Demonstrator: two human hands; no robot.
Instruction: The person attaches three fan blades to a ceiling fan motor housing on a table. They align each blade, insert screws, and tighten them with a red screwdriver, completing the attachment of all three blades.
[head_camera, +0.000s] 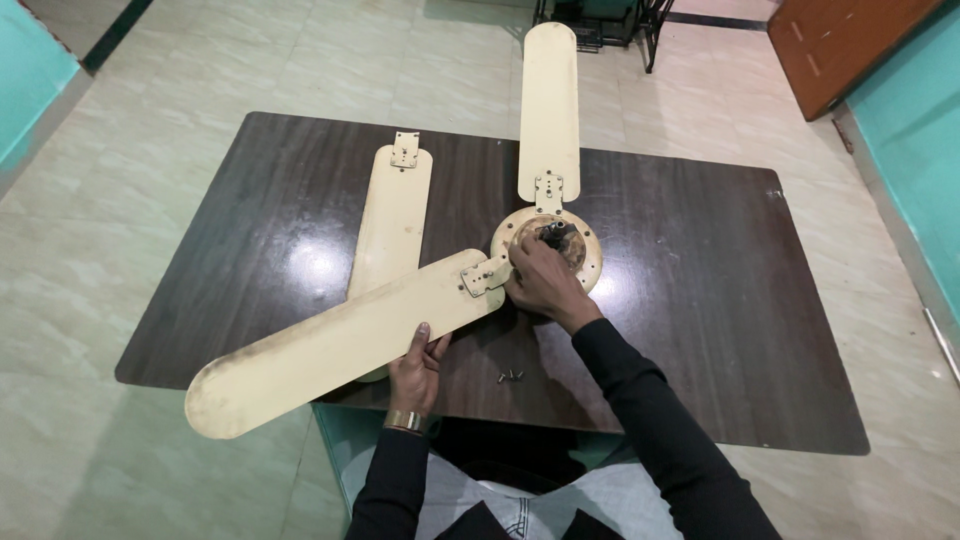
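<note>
Left hand (418, 362): grip narrow, thumb on top and fingers beneath the near edge of the lower cream fan blade (335, 345), pinching it. Right hand (540, 283): fingers curled at the rim of the round fan hub (585, 262), just where that blade's metal bracket (480, 275) meets it; impossible to tell whether anything small sits between the fingertips. Dark sleeves on both arms, a pale band at the left wrist.

Lower blade: lying flat, running from the hub down-left, rounded tip hanging well past the tabletop's near-left edge. Second blade (392, 215): loose, apart from the hub, its lower end tucked under the held blade, its bracket end pointing away. Third blade (549, 105): joined to the far side of the hub, reaching beyond the far edge of the tabletop over the floor.

No containers anywhere; only a few small screws (511, 376) lying bare on the wood, just beside the left thumb and near the front edge.

Dark wood-grain tabletop (720, 300): broad bare stretch to the right of the hub, another at far left. Pale tiled floor (130, 200) open all round; a brown door (835, 45) at upper right, dark metal frame legs (640, 25) beyond the far edge.
</note>
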